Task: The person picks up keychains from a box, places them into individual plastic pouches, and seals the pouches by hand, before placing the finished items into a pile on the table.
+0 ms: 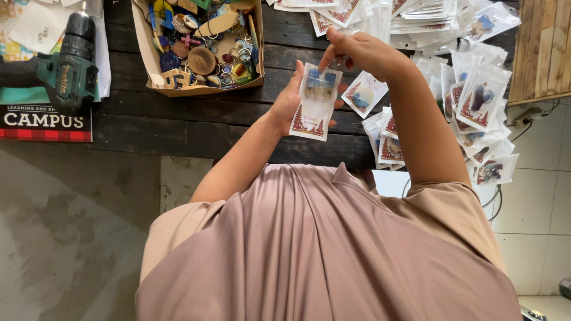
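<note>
My left hand (pixel 288 98) holds a small clear packet (pixel 315 107) with a printed white card and a blue keychain inside, above the dark wooden table (pixel 178 119). Fingers of my right hand (pixel 363 53) pinch the packet's top edge. Loose packets of the same kind (pixel 476 101) lie spread to the right and beyond my hands. A cardboard box (pixel 202 47) full of mixed keychains and key rings sits to the left of my hands.
A teal and black cordless drill (pixel 68 62) lies on papers at the left end of the table. A book with a red checked cover (pixel 44 122) is below it. A wooden panel (pixel 544 47) stands at the right.
</note>
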